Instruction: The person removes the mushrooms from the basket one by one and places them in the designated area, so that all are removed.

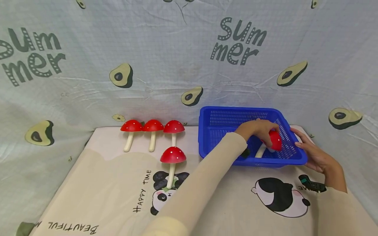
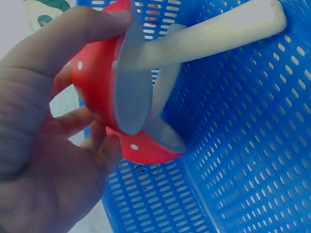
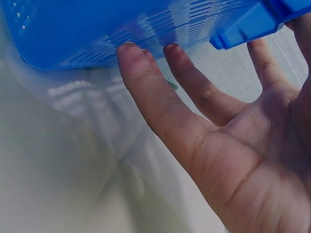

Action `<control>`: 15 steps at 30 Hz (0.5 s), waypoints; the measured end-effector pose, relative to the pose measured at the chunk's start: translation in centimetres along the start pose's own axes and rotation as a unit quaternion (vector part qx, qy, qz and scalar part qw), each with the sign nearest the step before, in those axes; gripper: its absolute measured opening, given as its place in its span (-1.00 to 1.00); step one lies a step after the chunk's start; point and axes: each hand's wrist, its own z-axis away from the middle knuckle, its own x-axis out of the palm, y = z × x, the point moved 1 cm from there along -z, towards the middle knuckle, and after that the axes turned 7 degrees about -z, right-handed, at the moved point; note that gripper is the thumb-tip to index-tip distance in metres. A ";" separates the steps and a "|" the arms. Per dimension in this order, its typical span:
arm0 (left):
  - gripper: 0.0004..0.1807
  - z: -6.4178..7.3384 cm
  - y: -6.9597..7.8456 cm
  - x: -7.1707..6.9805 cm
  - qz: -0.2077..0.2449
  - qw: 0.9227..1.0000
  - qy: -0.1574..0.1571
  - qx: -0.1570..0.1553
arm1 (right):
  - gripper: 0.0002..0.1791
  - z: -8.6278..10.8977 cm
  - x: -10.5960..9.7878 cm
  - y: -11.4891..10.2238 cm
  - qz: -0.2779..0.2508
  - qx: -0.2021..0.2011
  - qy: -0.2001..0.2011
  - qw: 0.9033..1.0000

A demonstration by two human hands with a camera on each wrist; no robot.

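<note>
A blue basket [image 1: 236, 109] with slotted walls stands at the back right of the table. Reaching into it, my left hand [image 1: 256, 128] grips a toy mushroom [image 1: 276, 140] by its red, white-dotted cap, near the right wall. The thumb lies on one side of the cap, with fingers on the other, in the left wrist view; the pale stem points away from the palm. Just beneath it, a second mushroom [image 2: 146, 148] lies in the basket. My right hand [image 1: 316, 155] touches the basket's right side from outside, its fingers spread and fairly straight.
Three toy mushrooms [image 1: 153, 126] stand in a row along the back edge, left of the basket. Another mushroom [image 1: 173, 155] lies in front of the row's rightmost one. A printed cloth covers the table [image 1: 112, 177]; a patterned sheet [image 1: 159, 49] hangs behind.
</note>
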 end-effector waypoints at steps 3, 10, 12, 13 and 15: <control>-0.28 0.2 0.0 -0.1 -0.023 1.000 0.000 0.000 | -0.33 -0.1 0.1 0.0 0.003 0.003 0.001 1.000; -0.30 0.7 -0.2 -0.4 0.035 0.999 0.015 0.003 | -0.33 0.0 -0.1 0.0 0.010 0.003 0.008 1.000; -0.30 0.9 -0.5 -0.5 0.038 0.999 0.023 0.010 | -0.33 0.0 -0.1 0.0 0.006 0.002 0.005 1.000; -0.29 1.0 -0.6 -0.6 0.044 0.999 0.028 0.015 | -0.33 -0.1 -0.1 0.0 0.006 0.002 0.005 1.000; -0.28 1.4 -1.0 -0.7 0.059 0.997 0.040 0.026 | -0.32 -0.1 -0.1 0.0 0.003 0.001 0.006 1.000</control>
